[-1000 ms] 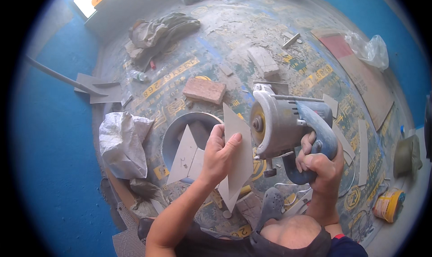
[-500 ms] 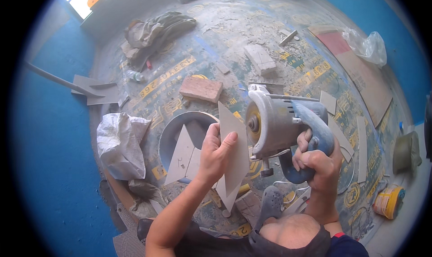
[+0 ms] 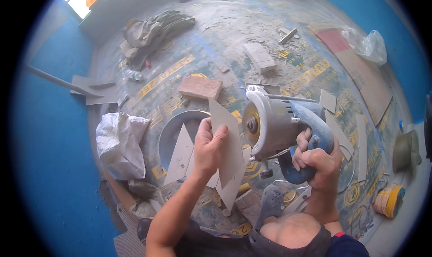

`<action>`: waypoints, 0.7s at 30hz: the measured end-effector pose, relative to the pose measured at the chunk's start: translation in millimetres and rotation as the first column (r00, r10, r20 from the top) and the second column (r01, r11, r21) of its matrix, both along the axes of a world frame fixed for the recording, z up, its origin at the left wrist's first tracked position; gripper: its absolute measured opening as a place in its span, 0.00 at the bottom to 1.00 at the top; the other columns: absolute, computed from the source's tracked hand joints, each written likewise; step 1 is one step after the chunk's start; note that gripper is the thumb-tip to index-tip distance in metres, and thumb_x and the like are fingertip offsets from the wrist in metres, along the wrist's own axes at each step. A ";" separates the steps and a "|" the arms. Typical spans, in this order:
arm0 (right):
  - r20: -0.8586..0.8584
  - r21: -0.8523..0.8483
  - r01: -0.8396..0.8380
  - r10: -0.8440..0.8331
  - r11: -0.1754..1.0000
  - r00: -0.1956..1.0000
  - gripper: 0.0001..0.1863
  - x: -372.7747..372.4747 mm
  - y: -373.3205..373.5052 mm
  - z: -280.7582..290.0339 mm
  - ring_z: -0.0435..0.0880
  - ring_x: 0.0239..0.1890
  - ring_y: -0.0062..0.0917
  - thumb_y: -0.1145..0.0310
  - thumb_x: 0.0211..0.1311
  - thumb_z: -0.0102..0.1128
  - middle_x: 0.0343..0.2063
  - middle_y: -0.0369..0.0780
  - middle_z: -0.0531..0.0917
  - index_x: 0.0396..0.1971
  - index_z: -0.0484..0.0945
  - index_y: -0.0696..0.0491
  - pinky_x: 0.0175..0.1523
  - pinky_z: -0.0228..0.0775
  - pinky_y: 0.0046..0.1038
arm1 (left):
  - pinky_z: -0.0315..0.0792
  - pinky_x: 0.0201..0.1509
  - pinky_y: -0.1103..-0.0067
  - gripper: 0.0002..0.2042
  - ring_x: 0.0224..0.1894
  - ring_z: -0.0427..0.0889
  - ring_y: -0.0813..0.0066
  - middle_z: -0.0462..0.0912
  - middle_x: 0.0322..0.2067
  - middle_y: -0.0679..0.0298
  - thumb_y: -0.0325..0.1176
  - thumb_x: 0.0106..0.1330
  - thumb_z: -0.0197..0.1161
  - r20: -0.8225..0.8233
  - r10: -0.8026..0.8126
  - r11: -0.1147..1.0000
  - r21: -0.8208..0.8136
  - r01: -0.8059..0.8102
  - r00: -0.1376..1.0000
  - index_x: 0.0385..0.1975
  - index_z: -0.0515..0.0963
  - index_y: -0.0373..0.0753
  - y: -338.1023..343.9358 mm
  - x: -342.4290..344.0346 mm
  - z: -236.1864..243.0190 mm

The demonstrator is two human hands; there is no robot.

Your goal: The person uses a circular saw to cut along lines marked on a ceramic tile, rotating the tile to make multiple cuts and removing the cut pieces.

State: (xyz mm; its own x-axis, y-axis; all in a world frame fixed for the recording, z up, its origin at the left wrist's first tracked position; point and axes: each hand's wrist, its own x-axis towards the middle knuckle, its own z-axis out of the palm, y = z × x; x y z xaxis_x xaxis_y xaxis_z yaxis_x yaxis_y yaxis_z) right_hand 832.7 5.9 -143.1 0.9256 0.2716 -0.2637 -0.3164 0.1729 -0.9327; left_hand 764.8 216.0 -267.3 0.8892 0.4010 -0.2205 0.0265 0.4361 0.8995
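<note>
My left hand (image 3: pixel 209 149) grips a pale, pointed piece of tile (image 3: pixel 231 144), thumb on its face and fingers behind. The piece stands on edge, its point up. In my right hand (image 3: pixel 319 162) is a dusty circular saw (image 3: pixel 274 119), held by its blue handle, with the round blade side facing the tile. A gap separates saw and tile. Behind my left hand a grey bucket (image 3: pixel 165 126) carries more cut tile pieces (image 3: pixel 179 158) across its rim. Whether the blade is spinning I cannot tell.
A reddish brick (image 3: pixel 200 87) lies beyond the bucket, and a pale block (image 3: pixel 259 58) farther off. At left are a white sack (image 3: pixel 120 142) and a shovel (image 3: pixel 96 90). Tile offcuts (image 3: pixel 361 146), a cable, cardboard (image 3: pixel 355 72) and a yellow tub (image 3: pixel 388 202) lie to the right.
My left hand has moved slightly left with the tile piece, widening the gap to the saw. The saw has shifted only a little to the left.
</note>
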 end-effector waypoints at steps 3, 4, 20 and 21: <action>-0.008 -0.010 -0.018 0.018 1.000 1.000 0.18 -2.2 0.1 4.7 0.69 0.17 0.21 0.76 0.38 0.53 0.27 0.42 0.73 0.35 0.71 0.64 0.25 0.67 0.26 | 0.75 0.40 0.82 0.11 0.36 0.78 0.82 0.79 0.40 0.64 0.35 0.76 0.56 0.047 0.062 0.996 -0.070 -0.058 0.997 0.50 0.68 0.37 13.2 4.7 3.2; -0.008 -0.016 -0.031 0.031 0.999 0.999 0.18 -3.0 0.1 4.9 0.69 0.17 0.21 0.76 0.38 0.53 0.27 0.42 0.73 0.35 0.71 0.64 0.25 0.67 0.26 | 0.75 0.40 0.82 0.11 0.37 0.78 0.82 0.79 0.40 0.64 0.35 0.76 0.56 0.061 0.078 0.993 -0.097 -0.072 0.995 0.49 0.68 0.37 16.7 6.1 5.4; -0.081 0.007 -0.116 0.116 0.993 0.990 0.20 -3.1 2.4 8.2 0.71 0.19 0.21 0.75 0.39 0.57 0.27 0.42 0.74 0.37 0.71 0.64 0.26 0.67 0.25 | 0.74 0.37 0.84 0.12 0.35 0.78 0.83 0.80 0.38 0.63 0.34 0.75 0.57 0.144 0.119 0.993 -0.037 -0.115 0.982 0.49 0.66 0.37 8.7 13.1 11.5; -0.086 0.004 -0.122 0.122 0.992 0.989 0.20 -3.0 2.5 8.5 0.71 0.19 0.21 0.75 0.39 0.57 0.27 0.42 0.74 0.37 0.71 0.64 0.26 0.67 0.25 | 0.75 0.37 0.84 0.11 0.35 0.78 0.83 0.80 0.38 0.63 0.34 0.75 0.57 0.142 0.122 0.992 -0.028 -0.120 0.982 0.49 0.66 0.36 9.1 13.3 10.6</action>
